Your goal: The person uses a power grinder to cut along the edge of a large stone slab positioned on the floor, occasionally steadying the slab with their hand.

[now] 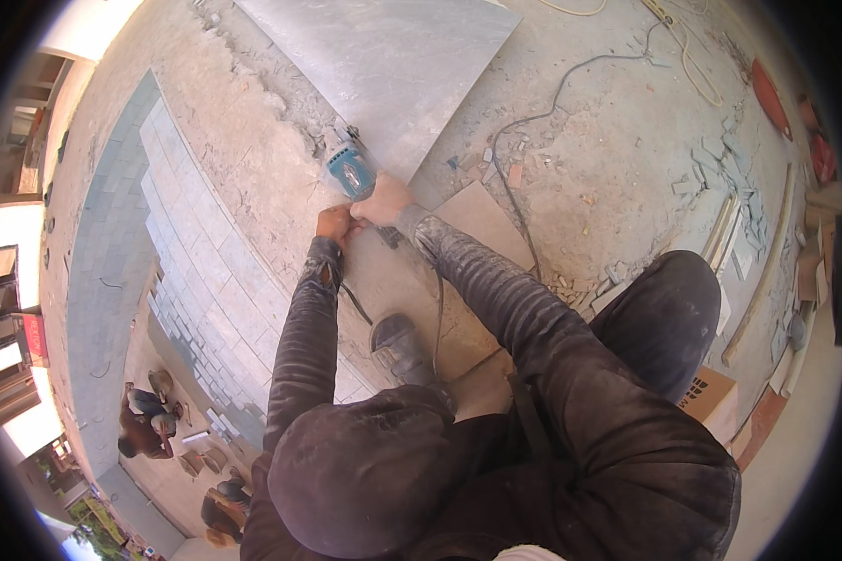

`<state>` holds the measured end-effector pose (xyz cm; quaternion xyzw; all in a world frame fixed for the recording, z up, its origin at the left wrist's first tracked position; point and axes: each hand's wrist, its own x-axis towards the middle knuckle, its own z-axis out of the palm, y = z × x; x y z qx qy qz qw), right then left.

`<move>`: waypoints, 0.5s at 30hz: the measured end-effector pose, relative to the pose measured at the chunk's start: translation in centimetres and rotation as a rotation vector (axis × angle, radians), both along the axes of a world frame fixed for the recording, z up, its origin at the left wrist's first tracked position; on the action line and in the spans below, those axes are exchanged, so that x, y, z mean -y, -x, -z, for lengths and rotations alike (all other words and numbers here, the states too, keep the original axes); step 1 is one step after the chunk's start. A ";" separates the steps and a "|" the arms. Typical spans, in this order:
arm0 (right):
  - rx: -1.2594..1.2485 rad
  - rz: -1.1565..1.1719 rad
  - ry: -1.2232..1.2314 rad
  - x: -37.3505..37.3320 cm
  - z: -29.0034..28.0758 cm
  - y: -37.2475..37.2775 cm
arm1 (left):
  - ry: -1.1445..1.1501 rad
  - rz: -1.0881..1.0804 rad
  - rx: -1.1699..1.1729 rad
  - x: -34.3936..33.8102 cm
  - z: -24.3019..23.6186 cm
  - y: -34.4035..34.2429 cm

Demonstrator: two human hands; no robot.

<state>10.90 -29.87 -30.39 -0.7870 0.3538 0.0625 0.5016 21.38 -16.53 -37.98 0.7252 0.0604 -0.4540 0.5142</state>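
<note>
A teal and silver handheld power tool [349,169] points away from me near the left edge of a large grey slab [402,65]. My right hand [385,198] is closed round the tool's rear body. My left hand [337,223] is closed just behind and left of it, fingers bunched against my right hand; what it grips is hidden. A smaller beige tile [482,234] lies beside my right forearm. Below my hands is my shoe [393,348], with dark cords running nearby.
Laid pale tiles [196,252] stretch along the left, with two co-workers [145,421] [225,514] crouched beyond them at lower left. Tile rubble [716,164], long strips [730,243] and a loose cable [561,84] lie on the right, with a cardboard box [711,402] beside my knee.
</note>
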 end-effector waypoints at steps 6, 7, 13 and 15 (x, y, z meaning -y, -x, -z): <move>0.014 0.000 0.019 -0.2 -0.1 0.1 | -0.001 0.010 -0.008 -0.3 1.0 -0.8; 0.021 0.008 0.029 -0.3 0.0 0.1 | 0.007 0.010 -0.006 -0.3 1.1 -0.9; 0.022 0.035 -0.002 -0.3 0.8 0.6 | 0.001 0.039 0.026 -0.1 0.9 -0.4; 0.000 0.030 0.003 -0.4 0.6 0.7 | -0.005 0.036 0.023 -0.2 0.8 -0.4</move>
